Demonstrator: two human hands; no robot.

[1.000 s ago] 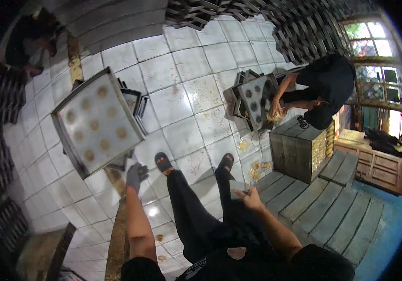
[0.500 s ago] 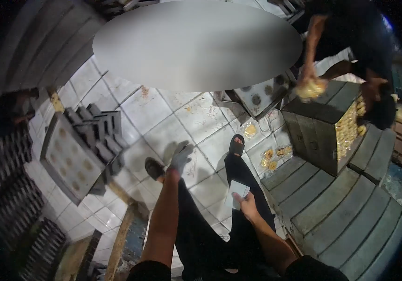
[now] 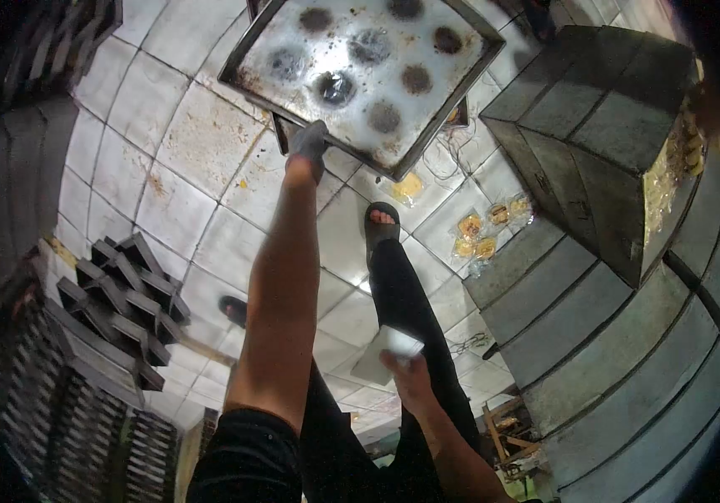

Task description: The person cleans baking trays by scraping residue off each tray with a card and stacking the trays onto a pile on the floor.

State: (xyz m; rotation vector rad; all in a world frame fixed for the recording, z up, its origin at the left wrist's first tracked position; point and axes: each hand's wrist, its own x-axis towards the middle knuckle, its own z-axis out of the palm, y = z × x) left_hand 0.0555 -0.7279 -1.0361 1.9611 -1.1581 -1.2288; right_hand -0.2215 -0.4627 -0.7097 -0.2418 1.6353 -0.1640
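At twelve o'clock, cut off by the top of the view, lay the tray (image 3: 377,84), and your left hand (image 3: 308,147), in a grey glove, met its rim at the tray's own seven o'clock. The hand touched the edge, but whether the fingers had closed around it could not be told. Between five and six o'clock, your bare right hand (image 3: 410,381) held a pale, flat sheet (image 3: 368,362) by one side, in front of your right leg (image 3: 404,293).

Working the rim well probably called for a full hold, fingers beneath and thumb above, since contact on one side alone would likely have let the far side swing or sag. Keeping the sheet low and well apart from the rim seemed wise too. Your right foot (image 3: 383,220) showed just below the near corner, so a slip there looked the main risk; the packs (image 3: 486,226) on the floor (image 3: 226,230) at three o'clock seemed worth avoiding.

The tray looked well used: shallow grey metal with a raised rim, brown specks, and dark round marks spread over it. Glare near its middle hid part of the surface.
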